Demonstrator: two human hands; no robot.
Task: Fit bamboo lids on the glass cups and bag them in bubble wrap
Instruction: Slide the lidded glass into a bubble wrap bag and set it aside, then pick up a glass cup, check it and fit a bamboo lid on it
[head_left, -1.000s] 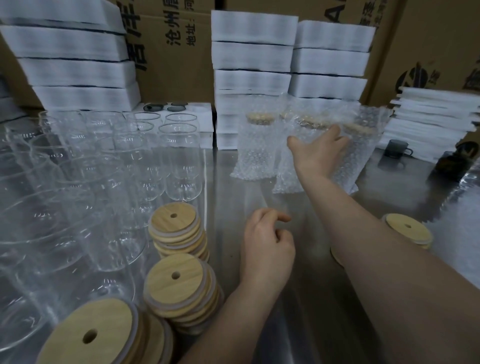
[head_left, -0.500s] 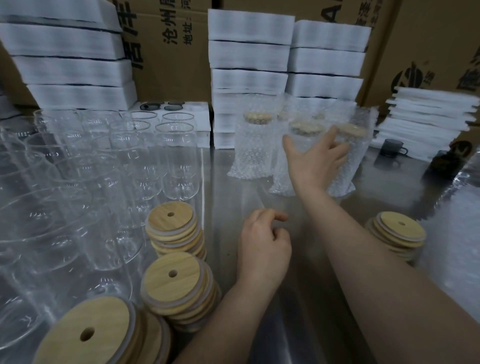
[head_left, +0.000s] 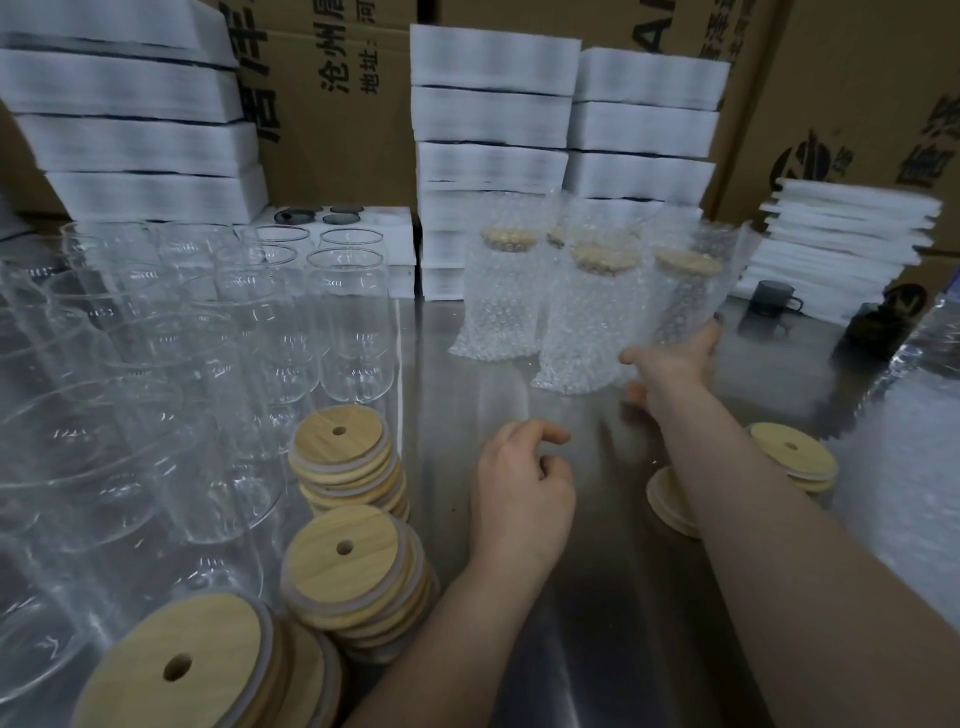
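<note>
Right hand (head_left: 670, 366), centre-right of frame: I see thumb and fingers curled round foot of bagged cup (head_left: 685, 296); cup tilted, bamboo lid on, blurred. Left hand (head_left: 519, 483), lower centre: fingers loosely curled, holding nothing, over steel table (head_left: 597, 597). Other wrapped cups (head_left: 498, 296) upright just left. Bare glass cups (head_left: 353, 332) at left, lid stacks (head_left: 343, 457) beside them. Carton (head_left: 337, 104), upper centre, reads 沧州, 地址.

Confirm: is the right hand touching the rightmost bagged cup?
Touching. In the head view, the right hand grips the base of the rightmost bagged cup, with the thumb on one side, the fingers on the other and no visible gap.
</note>
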